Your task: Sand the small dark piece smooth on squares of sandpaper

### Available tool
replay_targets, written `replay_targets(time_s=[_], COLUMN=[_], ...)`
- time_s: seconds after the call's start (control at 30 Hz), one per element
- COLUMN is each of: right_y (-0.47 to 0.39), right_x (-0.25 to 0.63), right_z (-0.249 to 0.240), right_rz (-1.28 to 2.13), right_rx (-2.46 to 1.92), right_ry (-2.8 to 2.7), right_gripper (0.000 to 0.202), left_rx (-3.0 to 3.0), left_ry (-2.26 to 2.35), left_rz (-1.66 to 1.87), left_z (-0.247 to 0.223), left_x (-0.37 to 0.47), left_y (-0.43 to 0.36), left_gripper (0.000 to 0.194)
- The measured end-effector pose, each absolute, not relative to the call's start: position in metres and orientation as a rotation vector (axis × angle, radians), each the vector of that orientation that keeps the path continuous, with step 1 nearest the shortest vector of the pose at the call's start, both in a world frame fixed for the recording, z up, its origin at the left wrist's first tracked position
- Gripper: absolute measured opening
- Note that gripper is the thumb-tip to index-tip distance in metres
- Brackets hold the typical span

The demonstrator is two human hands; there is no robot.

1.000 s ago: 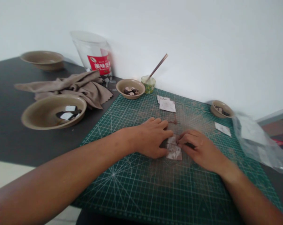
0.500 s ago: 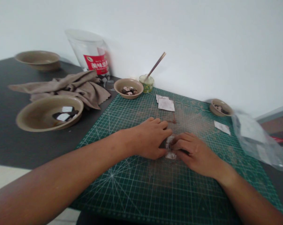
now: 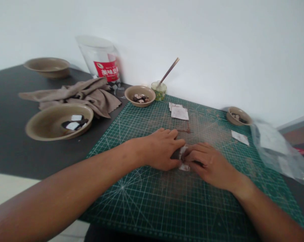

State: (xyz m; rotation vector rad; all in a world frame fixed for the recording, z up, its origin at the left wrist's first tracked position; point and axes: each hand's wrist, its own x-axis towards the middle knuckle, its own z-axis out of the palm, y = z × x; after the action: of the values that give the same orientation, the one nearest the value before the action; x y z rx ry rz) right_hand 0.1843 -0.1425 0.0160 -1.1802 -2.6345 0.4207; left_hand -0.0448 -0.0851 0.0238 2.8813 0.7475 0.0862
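Spreading wide, the left hand (image 3: 163,150) seemingly steadies the white piece (image 3: 184,167) under the right hand (image 3: 210,164), whose bunched fingers hide any grip

The mat (image 3: 152,198) is green with white grid lines, the cloth (image 3: 101,101) brown; the half-hidden paper (image 3: 184,167) seems whitish, brown-smudged.

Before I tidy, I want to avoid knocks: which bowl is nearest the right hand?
The small bowl by the clear bag; the other three bowls stand farther left, farther from the right hand.
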Motion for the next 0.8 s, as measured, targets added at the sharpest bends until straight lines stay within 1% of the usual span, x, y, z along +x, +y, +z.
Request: replay_targets(time_s=[0.13,0.33,0.53,0.7,0.8], right_y=[-0.136,-0.141,-0.137,-0.142,-0.142], right_x=[0.192,0.188,0.189,0.189,0.180], right_z=[0.017,0.019,0.018,0.024,0.018], right_rz=[0.303,0.465,0.318,0.460,0.453], right_rx=[-1.340,-1.179,-1.364,-1.221,-1.229], right_ry=[-2.548,-2.661,-2.527,-2.664,-2.597], right_gripper=[0.008,0.010,0.010,0.013,0.012], left_rx=[2.875,2.854,2.855,2.847,2.854], left_ry=[0.758,0.756,0.784,0.772,0.757], left_rz=[0.078,0.072,0.045,0.052,0.047], left_z=[0.022,0.024,0.025,0.025,0.025], left_x=[-0.044,-0.043,-0.042,-0.042,-0.042], left_y=[-0.084,-0.084,-0.084,-0.084,-0.084], left_gripper=[0.045,0.043,0.043,0.043,0.043])
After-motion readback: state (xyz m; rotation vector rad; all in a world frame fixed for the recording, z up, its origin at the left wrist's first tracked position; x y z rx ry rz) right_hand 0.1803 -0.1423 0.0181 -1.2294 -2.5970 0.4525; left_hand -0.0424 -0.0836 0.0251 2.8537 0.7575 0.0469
